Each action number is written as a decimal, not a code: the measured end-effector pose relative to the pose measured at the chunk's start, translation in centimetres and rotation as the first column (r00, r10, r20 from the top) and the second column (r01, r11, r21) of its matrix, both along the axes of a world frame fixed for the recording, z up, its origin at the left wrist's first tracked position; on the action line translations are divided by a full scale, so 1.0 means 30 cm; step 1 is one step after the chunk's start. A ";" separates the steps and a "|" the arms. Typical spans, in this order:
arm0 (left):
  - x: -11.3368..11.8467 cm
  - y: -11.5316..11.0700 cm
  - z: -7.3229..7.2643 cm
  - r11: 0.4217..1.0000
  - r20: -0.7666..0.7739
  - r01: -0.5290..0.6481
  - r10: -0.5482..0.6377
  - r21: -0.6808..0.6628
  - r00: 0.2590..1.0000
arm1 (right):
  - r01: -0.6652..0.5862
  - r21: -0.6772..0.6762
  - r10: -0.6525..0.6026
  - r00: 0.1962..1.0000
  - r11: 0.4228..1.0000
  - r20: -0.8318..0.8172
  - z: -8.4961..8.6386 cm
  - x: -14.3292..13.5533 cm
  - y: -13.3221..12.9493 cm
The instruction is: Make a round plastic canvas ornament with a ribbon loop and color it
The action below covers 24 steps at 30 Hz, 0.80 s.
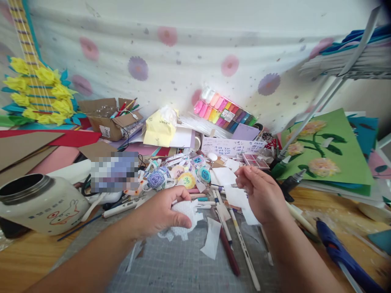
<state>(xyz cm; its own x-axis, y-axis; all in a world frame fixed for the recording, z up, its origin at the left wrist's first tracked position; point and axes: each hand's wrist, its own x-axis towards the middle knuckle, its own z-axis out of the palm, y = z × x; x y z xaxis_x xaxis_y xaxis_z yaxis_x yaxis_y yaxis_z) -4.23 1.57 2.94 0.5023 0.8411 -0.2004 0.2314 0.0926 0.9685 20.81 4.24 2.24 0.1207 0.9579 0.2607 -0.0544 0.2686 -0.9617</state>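
My left hand (166, 211) is closed on a white, bumpy-textured piece (187, 217) with ragged edges, thumb on top. It is held low over the grey cutting mat (171, 268); whether it is paper or cloth I cannot tell. To its right, my right hand (264, 195) is raised with fingertips pinched together; what is between them, if anything, I cannot make out. Below and between the hands lie a scrap of white paper (211, 238), a dark red pen (229, 252) and a white marker (244, 248). Small round coloured pieces with numbers (186, 180) are heaped beyond.
A wide-mouthed jar (45, 207) stands at left. A blue glue gun (342, 252) lies at right, near a metal rack post (320, 101). Farther back are a cardboard box (106, 126), a colourful clay set (226, 112) and green flower artwork (351, 150).
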 end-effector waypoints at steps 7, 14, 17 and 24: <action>-0.047 0.034 0.006 0.977 -0.213 0.138 -0.102 0.162 0.972 | -0.072 0.011 0.072 0.964 0.997 -0.254 0.033 -0.012 -0.013; -0.056 0.042 0.004 0.994 0.039 -0.009 0.005 0.106 0.999 | -0.189 0.022 0.190 0.973 0.982 -0.134 0.016 -0.032 -0.037; -0.059 0.034 0.003 0.991 0.123 -0.111 0.101 0.074 0.987 | -0.312 0.014 0.312 0.947 0.950 -0.076 0.004 -0.075 -0.060; -0.039 -0.001 0.043 0.967 0.121 -0.215 0.200 0.135 0.972 | -0.495 -0.143 0.477 0.867 0.857 -0.142 -0.019 -0.188 -0.109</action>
<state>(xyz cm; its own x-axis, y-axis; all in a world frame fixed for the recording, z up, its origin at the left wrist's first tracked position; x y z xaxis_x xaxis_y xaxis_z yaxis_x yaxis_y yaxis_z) -5.41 1.55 4.22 0.3255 0.9453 -0.0228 0.1179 -0.0166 0.9929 15.18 0.98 1.66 -0.3555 0.9292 0.1007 -0.2317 0.0168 -0.9727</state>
